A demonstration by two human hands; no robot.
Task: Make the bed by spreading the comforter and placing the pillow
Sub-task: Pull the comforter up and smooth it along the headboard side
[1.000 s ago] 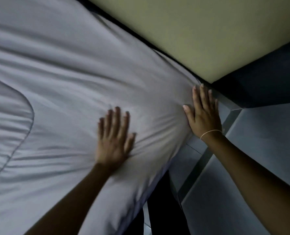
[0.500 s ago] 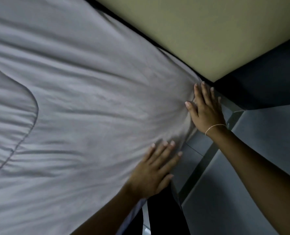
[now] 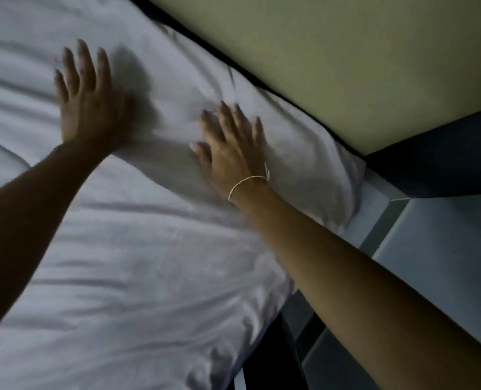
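A pale grey-white comforter (image 3: pixel 138 263) covers the bed and fills most of the view, creased in long folds. My left hand (image 3: pixel 88 99) lies flat on it at the upper left, fingers spread and straight, blurred by motion. My right hand (image 3: pixel 230 147), with a thin bracelet at the wrist, presses flat on the comforter near the bed's far edge, fingers straight. The comforter's corner (image 3: pixel 343 192) bunches at the right beside the wall. No pillow is in view.
A yellowish wall (image 3: pixel 332 52) runs along the bed's far edge, with a dark gap between them. A dark panel (image 3: pixel 442 159) and grey floor tiles (image 3: pixel 444 263) lie to the right. The bed's near edge drops to a dark strip at the bottom.
Both hands have moved up and left across the comforter. My left hand left the near edge for the upper left; my right hand left the corner for the top surface.
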